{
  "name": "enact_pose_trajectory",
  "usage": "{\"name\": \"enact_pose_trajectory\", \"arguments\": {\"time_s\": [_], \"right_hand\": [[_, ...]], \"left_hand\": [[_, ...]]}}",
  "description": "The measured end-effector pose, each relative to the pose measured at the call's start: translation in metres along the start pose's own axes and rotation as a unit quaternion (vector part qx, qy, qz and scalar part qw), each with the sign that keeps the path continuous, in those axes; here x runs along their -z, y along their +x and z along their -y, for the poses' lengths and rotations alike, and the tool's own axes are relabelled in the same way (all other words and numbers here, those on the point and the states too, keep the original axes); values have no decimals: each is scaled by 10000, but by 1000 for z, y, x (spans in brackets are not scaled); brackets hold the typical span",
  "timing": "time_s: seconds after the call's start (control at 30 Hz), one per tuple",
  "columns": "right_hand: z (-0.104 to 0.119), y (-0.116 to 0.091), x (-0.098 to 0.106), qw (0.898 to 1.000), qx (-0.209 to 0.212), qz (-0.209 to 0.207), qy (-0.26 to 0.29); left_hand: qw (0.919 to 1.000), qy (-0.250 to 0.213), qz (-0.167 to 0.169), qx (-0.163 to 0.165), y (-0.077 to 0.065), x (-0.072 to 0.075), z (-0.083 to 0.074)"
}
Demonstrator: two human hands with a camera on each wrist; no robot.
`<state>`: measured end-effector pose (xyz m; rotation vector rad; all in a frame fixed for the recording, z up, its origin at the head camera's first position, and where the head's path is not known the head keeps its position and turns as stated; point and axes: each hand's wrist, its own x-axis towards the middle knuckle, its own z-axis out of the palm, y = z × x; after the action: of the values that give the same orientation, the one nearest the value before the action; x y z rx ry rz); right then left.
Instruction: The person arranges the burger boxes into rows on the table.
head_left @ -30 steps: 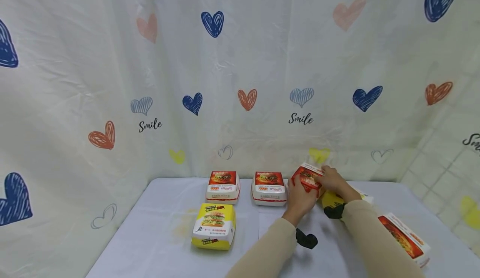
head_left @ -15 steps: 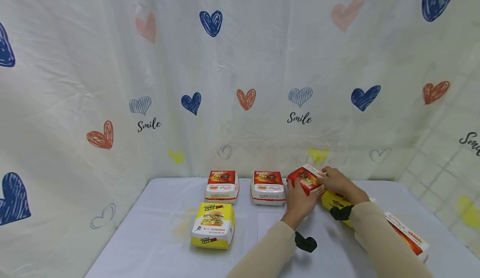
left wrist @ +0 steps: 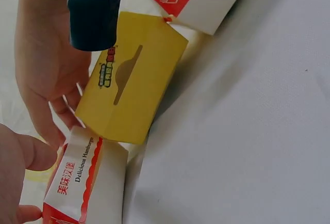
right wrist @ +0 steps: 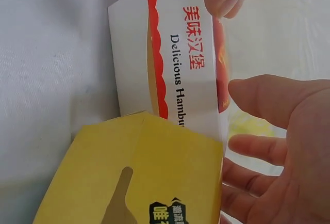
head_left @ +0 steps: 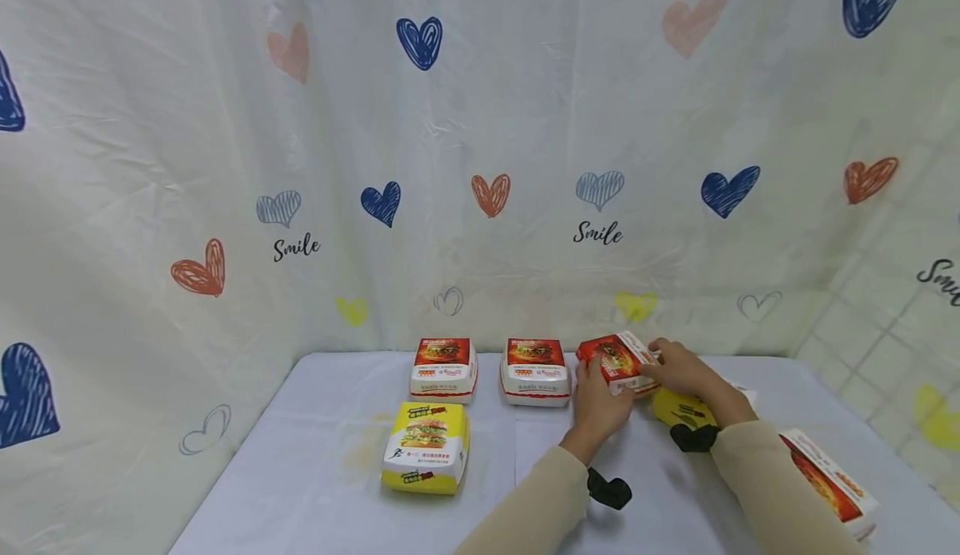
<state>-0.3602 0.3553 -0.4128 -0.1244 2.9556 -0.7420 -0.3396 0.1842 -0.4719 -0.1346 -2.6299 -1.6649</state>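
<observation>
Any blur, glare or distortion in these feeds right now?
Head view: even soft light, no glare, wide-angle bending at the edges, red burger box sharp. Left wrist view: the near left hand soft. Right wrist view: the right hand close and blurred, the box lettering crisp.

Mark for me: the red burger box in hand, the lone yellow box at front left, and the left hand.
red burger box (head_left: 617, 358), head view, on its red printed top.
yellow box (head_left: 427, 446), head view, on its top face with the burger picture.
left hand (head_left: 597, 405), head view, on the back of the hand.
</observation>
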Motion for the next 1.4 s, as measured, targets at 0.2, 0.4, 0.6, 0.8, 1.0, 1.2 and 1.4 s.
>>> {"name": "enact_pose_trajectory", "arguments": {"time_s": [0.2, 0.4, 0.6, 0.8, 1.0, 1.2, 1.4], "right_hand": [[5, -9, -3, 9992, 89, -122, -359], [15, -23, -7, 9959, -102, -377, -816], [19, -23, -11, 9943, -137, -618, -863], [13, -10, -10, 9963, -63, -725, -448], [9, 6, -5, 9983, 122, -460, -337], [5, 15, -4, 9972, 439, -139, -595], [6, 17, -2, 9986, 16, 120, -524]], "left_hand": [[9998, -147, -124, 111, -2, -2, 4], [9995, -247, -30, 175, -5, -5, 9], [9996, -280, 13, 37, -15, 1, 7], [9996, -109, -45, -260, -31, 7, 2], [9974, 451, -236, -512, -38, 7, -4], [9971, 665, -40, -356, -37, 2, -2], [9978, 595, 187, -202, -34, 0, 1]]}}
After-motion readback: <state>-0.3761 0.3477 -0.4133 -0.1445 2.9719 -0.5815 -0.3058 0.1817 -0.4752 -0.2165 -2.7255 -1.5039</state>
